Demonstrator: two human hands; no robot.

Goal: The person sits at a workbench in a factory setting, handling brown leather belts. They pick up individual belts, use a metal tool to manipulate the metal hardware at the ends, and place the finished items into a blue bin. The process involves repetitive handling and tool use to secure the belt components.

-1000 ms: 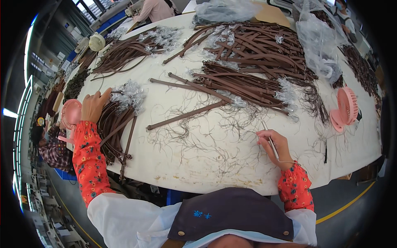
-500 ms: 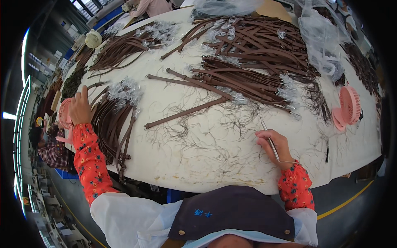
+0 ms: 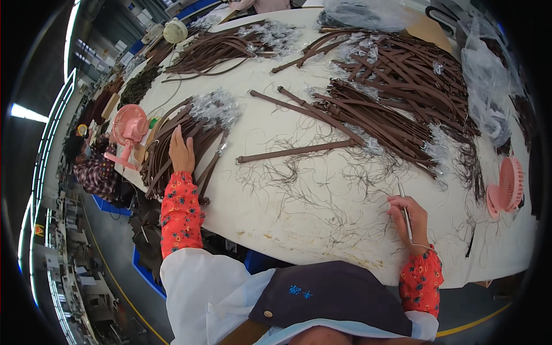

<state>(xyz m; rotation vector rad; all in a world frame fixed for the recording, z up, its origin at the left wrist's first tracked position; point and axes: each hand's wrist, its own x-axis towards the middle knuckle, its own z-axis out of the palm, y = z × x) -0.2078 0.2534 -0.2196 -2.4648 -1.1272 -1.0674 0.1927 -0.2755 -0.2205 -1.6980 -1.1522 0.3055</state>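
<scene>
On the left of the pale counter (image 3: 247, 213): left hand (image 3: 182, 152), fingers straight, close together, nothing seen in grasp, over a curved bundle of flat brown straps (image 3: 160, 155); contact cannot be told. Bundle showing on both sides of that hand, by far the nearer one; long axis running away from the person, far end slanting right, topped by crumpled clear plastic wrapping (image 3: 215, 109) ahead of the fingers. Right hand (image 3: 416, 221), well apart: fingers closed around a slim silver metal tool (image 3: 406, 215), tip forward. Outward: one single brown strap (image 3: 299, 152), lying crosswise ahead, between the hands; loose dark threads (image 3: 293, 172) near it; pink plastic fan (image 3: 130, 123), left of the bundle.
</scene>
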